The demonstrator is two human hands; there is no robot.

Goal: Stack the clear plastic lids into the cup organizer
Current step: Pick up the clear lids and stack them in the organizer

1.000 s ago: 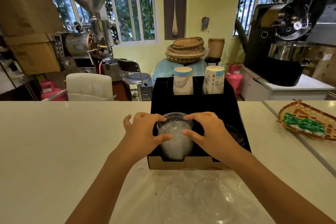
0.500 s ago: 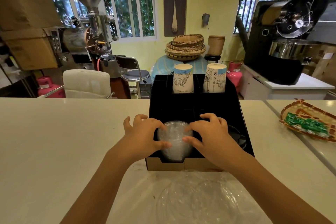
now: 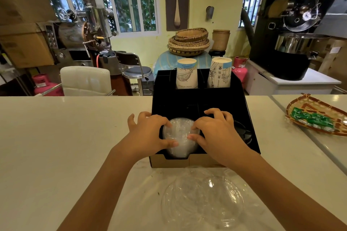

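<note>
Both hands' grip pinching lid stack (image 3: 179,137), left hand (image 3: 148,133), right hand (image 3: 216,133), cup lettering illegible

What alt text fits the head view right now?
Both hands, left hand and right hand, press a stack of clear lids into the front left slot of the black cup organizer on a white counter; two paper cup stacks stand behind.

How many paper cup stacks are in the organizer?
2: both at the organizer's back, the left stack and the right stack side by side. More may be hidden inside.
</note>
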